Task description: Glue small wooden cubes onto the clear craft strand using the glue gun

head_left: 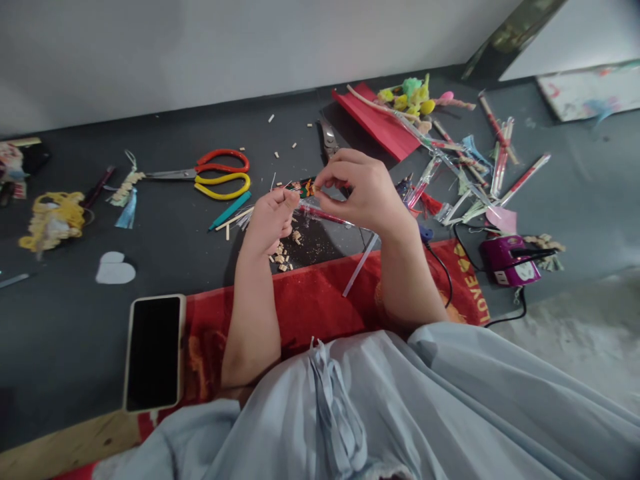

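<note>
While left hand (271,219) presses its fingers together, right hand (361,190) pinches tiny piece (315,191); stubby pale chips (281,257); red plush towel (311,292), lettered "LOVE".

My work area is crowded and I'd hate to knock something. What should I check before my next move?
1. Scissors apart from both hands: ok, they lie beyond the left hand's outer side.
2. Phone apart from the pale bits: ok.
3. Pale bits all in one pile: not ok, several lie scattered.
4. Red towel bare: not ok, a clear strip lies partly on it.
5. Left hand gripping firmly: cannot tell.
6. Right hand gripping firmly: cannot tell.
</note>
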Demonstrator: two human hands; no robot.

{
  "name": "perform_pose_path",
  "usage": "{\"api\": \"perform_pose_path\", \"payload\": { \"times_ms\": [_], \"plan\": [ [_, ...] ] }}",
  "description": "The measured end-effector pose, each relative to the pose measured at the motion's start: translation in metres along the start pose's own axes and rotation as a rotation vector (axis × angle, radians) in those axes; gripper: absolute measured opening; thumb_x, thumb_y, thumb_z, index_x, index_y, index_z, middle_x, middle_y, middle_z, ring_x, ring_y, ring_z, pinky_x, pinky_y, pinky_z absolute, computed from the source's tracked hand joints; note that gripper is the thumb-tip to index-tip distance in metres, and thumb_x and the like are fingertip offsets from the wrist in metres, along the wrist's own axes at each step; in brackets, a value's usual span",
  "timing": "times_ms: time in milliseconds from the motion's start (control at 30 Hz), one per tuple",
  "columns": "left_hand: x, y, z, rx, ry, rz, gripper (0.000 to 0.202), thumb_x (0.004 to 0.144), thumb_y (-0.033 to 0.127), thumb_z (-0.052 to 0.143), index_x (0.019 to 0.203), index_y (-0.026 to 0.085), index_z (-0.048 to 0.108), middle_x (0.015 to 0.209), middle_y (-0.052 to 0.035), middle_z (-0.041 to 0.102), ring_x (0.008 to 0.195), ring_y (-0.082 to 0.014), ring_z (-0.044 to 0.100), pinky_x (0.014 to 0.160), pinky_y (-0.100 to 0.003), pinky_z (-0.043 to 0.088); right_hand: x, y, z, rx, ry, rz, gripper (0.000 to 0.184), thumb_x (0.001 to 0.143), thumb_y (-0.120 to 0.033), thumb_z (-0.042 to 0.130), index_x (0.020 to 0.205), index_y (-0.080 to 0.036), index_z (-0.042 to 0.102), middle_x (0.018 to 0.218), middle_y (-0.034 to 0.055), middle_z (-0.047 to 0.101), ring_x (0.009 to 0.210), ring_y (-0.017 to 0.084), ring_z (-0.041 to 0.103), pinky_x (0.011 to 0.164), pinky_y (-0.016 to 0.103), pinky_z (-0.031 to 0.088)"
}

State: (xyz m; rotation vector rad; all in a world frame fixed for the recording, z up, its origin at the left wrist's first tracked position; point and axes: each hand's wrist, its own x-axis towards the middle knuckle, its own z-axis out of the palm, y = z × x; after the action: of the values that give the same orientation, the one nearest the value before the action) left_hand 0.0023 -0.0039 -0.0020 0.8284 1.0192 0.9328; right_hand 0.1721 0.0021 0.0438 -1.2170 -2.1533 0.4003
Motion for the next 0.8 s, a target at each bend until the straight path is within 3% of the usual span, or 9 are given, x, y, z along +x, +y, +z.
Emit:
{"api": "perform_pose_path", "payload": {
  "times_ms": [233,467,800],
  "plan": [
    [-0.0013,-0.0019,0.0033,0.062,-0.075,-0.012,0.03,0.087,0.038,0.055,0.067,0.019,0.042,0.048,0.0109,0.028,0.036,-0.0009,0.019,0.033,-0.013,0.016,0.0004,-0.0017,-0.0007,0.039,0.021,-0.101,0.007,0.077,-0.017,0.058,0.08,-0.019,0.064,0.081,0.0042,0.061,0.074,0.014,0.058,0.069,0.031,0.048],
    [0.0001,-0.0038,0.0044,0.036,-0.069,-0.023,0.027,0.089,0.036,0.053,0.072,0.021,0.039,0.049,0.0112,0.031,0.034,-0.0014,0.019,0.033,-0.013,0.015,0.0003,-0.0022,-0.0007,0.028,-0.035,-0.067,0.005,0.081,-0.024,0.057,0.083,-0.023,0.062,0.085,0.0045,0.062,0.08,0.016,0.058,0.074,0.034,0.049],
    [0.0001,-0.0041,0.0051,0.073,-0.065,-0.04,0.036,0.09,0.041,0.049,0.064,0.019,0.038,0.048,0.0098,0.032,0.033,-0.0005,0.021,0.032,-0.014,0.018,0.0011,-0.0018,-0.0003,0.054,-0.056,-0.046,0.008,0.081,-0.027,0.058,0.085,-0.023,0.063,0.085,0.0049,0.061,0.079,0.017,0.058,0.074,0.035,0.05]
  ]
}}
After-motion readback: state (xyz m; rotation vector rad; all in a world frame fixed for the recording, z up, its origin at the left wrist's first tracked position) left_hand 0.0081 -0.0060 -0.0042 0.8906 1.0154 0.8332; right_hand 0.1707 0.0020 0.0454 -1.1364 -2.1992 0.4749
